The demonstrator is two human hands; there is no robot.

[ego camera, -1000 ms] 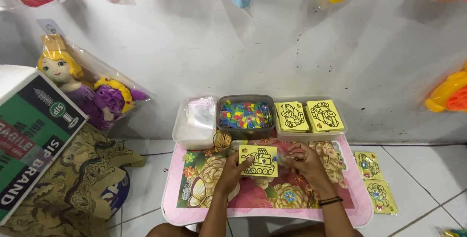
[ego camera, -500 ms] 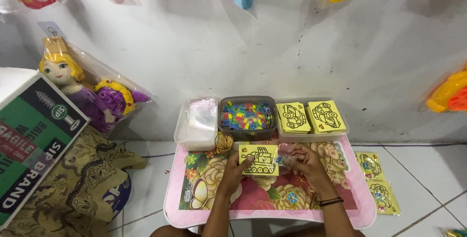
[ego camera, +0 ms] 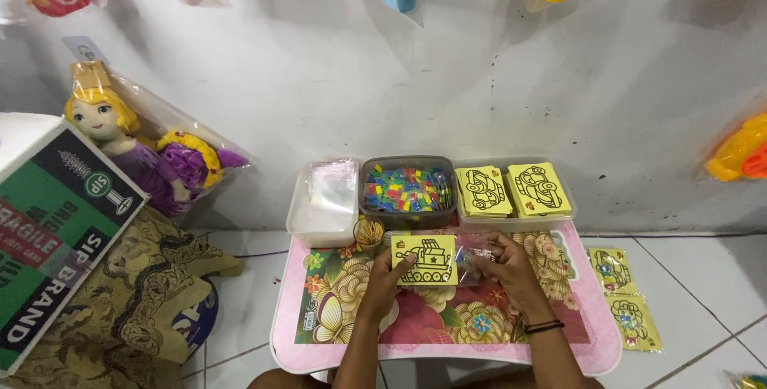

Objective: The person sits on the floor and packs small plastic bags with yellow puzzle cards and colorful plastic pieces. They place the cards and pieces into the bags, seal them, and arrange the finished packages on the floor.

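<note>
Left arm: I see my bare left forearm rising from the bottom edge of the view, angled slightly rightward toward the middle.
Left hand point(ego camera: 389, 271): palm down, fingers curled forward, thumb side turned inward, pinching something flat at its left edge.
Right arm: my right forearm comes up from the lower right, leaning leftward so both arms converge.
Right wrist: dark bands point(ego camera: 544, 327) circle it just below the hand.
Right hand point(ego camera: 503, 265): back of the hand faces up, fingers bent and gathered toward the left hand, closed around something small and crinkled.
Spacing: the two hands sit near each other, level, not touching.
</note>
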